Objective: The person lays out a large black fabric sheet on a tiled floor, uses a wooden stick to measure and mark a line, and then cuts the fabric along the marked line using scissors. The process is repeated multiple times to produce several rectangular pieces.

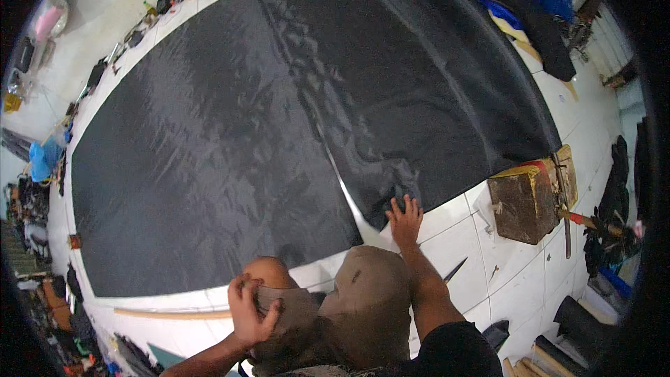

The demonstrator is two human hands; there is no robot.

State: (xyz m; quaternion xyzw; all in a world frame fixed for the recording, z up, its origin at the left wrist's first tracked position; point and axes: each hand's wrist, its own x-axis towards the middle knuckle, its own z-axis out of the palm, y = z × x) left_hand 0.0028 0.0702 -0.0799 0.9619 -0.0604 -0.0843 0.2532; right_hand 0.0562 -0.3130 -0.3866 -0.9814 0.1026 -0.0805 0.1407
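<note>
A large sheet of black, slightly shiny fabric (202,160) is spread over the white tiled floor in front of me. A long split runs through it, parting it from the right-hand black piece (426,98); white floor shows in the gap, widest near me. My right hand (405,223) lies at the near corner of that right-hand piece, fingers spread and touching the cloth and its edge. It grips nothing that I can see. My left hand (252,311) rests on my left knee, fingers apart, holding nothing.
A worn brown block (518,202) stands by the fabric's right corner. A long thin wooden strip (174,315) lies along the near edge. On the tiles to the right is a dark pointed piece (456,270). Blue and black cloth (520,10) is heaped far right.
</note>
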